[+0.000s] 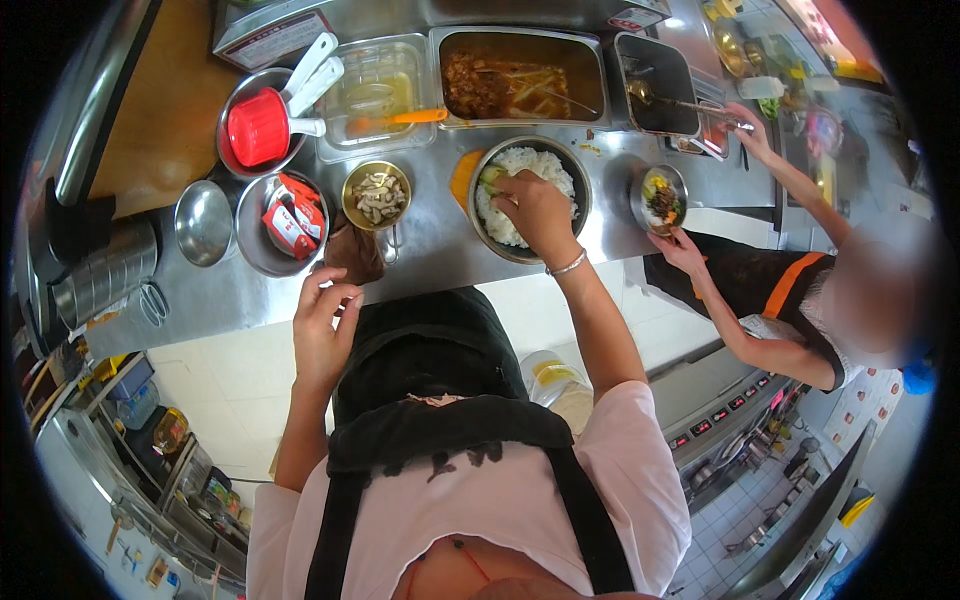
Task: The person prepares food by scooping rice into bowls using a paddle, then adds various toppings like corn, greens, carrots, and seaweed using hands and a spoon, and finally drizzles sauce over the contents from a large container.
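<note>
My right hand [536, 206] reaches into a metal bowl [583, 225] of white rice [544, 161]. Its fingertips are at green vegetable slices [490, 177] on the rice's left side; whether they grip a slice cannot be made out. A wooden-coloured board [463, 178] shows under that bowl's left edge. Over the counter's front edge hovers my left hand [326, 319], fingers loosely curled and apart, with nothing in it. Just beyond it lie a brown cloth [352, 251] and a small brass-coloured bowl of sliced mushrooms [377, 199].
Behind the rice stands a steel pan of meat in sauce [517, 82], beside a clear tub [375, 135] with an orange-handled utensil [416, 116]. Bowls of red-handled scoops [257, 127] and red packets [295, 217] stand left. At right, a co-worker [787, 300] holds a filled bowl [660, 199] and a ladle [697, 106].
</note>
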Demonstrator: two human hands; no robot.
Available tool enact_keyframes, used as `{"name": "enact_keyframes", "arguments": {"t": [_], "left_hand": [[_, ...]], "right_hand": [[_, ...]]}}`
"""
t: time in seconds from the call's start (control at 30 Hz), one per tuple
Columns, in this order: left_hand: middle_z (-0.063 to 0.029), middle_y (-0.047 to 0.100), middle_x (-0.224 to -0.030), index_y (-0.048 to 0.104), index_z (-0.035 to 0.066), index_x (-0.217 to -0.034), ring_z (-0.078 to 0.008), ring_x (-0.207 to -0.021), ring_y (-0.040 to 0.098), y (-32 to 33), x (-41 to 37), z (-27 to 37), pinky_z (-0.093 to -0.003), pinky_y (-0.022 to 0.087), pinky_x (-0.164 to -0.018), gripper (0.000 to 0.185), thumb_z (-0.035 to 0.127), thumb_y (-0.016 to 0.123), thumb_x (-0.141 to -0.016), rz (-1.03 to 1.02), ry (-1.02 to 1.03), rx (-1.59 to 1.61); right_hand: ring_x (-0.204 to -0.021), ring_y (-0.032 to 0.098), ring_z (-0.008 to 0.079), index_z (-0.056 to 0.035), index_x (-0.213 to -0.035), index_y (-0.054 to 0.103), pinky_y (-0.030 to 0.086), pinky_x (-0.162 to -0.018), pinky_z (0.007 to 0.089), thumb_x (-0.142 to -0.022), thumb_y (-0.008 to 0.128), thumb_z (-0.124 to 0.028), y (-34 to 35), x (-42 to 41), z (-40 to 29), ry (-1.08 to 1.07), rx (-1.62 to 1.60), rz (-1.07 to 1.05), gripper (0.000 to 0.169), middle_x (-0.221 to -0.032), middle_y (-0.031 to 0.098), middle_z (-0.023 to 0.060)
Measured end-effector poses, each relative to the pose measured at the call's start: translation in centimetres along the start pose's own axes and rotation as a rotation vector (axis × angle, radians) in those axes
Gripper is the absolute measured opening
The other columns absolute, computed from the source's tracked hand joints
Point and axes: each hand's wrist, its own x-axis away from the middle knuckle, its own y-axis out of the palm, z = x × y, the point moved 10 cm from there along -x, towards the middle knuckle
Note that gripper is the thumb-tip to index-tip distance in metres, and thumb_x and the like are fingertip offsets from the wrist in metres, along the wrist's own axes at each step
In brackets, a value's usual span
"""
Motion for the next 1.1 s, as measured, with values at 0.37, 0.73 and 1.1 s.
{"name": "enact_keyframes", "arguments": {"t": [0.37, 0.73, 1.1], "left_hand": [[-0.0122, 0.055, -0.108, 0.062, 0.000, -0.088, -0.0213, -0.083, 0.061, 0.5, -0.3, 0.4, -0.0278, 0.053, -0.064, 0.006, -0.001, 0.063, -0.082, -0.015, 0.001, 0.014], [-0.0122, 0.057, -0.107, 0.063, -0.001, -0.087, -0.0194, -0.082, 0.060, 0.6, -0.4, 0.0, -0.0265, 0.050, -0.062, 0.006, -0.002, 0.063, -0.081, 0.006, -0.001, 0.023], [-0.0120, 0.058, -0.107, 0.063, -0.001, -0.087, -0.0188, -0.083, 0.060, 0.8, -0.7, -0.1, -0.0264, 0.049, -0.063, 0.007, -0.002, 0.063, -0.080, 0.010, -0.002, 0.033]], "right_hand": [[-0.069, 0.062, 0.0287, -0.0060, -0.088, 0.066, 0.049, -0.061, 0.0363, -0.079, 0.065, -0.010, -0.9, -1.3, 1.5, 0.034, -0.151, 0.262, 0.010, -0.088, 0.062, 0.0113], [-0.067, 0.062, 0.0267, -0.0045, -0.084, 0.065, 0.049, -0.059, 0.0361, -0.079, 0.063, -0.005, -1.6, -0.1, -0.1, -0.019, -0.077, 0.250, 0.006, -0.086, 0.062, 0.0112], [-0.073, 0.062, 0.0280, -0.0091, -0.087, 0.067, 0.051, -0.062, 0.0366, -0.078, 0.064, -0.008, -2.0, 0.0, 0.6, -0.067, -0.189, 0.326, 0.010, -0.087, 0.062, 0.0078]]}}
